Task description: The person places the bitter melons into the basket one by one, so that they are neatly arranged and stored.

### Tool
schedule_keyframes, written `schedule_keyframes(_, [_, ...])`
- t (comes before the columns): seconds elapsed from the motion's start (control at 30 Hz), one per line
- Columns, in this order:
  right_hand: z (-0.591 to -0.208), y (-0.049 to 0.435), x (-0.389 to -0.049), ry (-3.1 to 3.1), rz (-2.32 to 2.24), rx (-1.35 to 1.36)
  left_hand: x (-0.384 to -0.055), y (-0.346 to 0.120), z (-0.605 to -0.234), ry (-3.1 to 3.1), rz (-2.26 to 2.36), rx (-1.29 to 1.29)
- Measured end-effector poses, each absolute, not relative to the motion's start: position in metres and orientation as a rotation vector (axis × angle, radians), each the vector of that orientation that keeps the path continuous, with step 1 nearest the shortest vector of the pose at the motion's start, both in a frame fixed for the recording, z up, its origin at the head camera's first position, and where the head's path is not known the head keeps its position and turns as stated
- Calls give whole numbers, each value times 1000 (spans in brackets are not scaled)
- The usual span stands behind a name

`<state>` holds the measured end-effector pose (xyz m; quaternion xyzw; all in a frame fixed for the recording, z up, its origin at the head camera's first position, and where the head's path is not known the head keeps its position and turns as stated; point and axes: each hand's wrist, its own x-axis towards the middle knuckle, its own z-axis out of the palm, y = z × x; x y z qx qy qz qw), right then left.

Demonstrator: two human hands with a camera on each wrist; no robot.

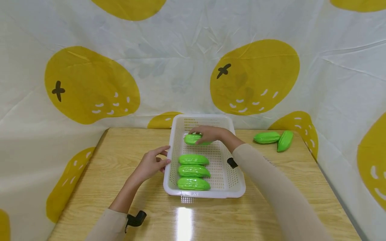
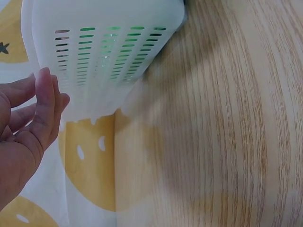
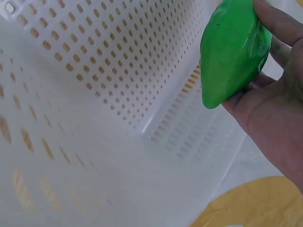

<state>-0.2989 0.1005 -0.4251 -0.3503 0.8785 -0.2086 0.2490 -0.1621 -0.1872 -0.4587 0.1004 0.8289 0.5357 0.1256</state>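
A white perforated plastic basket (image 1: 238, 192) stands on the wooden table. Three green ridged bitter melons (image 1: 194, 171) lie side by side across its front part. Farther back, inside the basket, my right hand (image 1: 209, 133) grips another bitter melon (image 1: 190, 139) between thumb and fingers. In the right wrist view this bitter melon (image 3: 232, 54) shows its tapered end over the perforated floor. My left hand (image 1: 152, 164) is at the basket's left side, its fingertips against the outside of the rim. The left wrist view shows those fingers (image 2: 45, 94) extended along the basket wall (image 2: 104, 14).
Two more bitter melons (image 1: 266, 137) lie close together at the table's back right. The wooden table (image 1: 135, 140) meets a white cloth (image 1: 169, 77) with large yellow fruit prints at its back; the cloth also hangs on both sides.
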Motion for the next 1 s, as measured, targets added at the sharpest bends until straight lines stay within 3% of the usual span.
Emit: schedule_keyframes(1.0, [-460,83,-290,2331,-569,-987,-157,-189,-458,2427,1560,293])
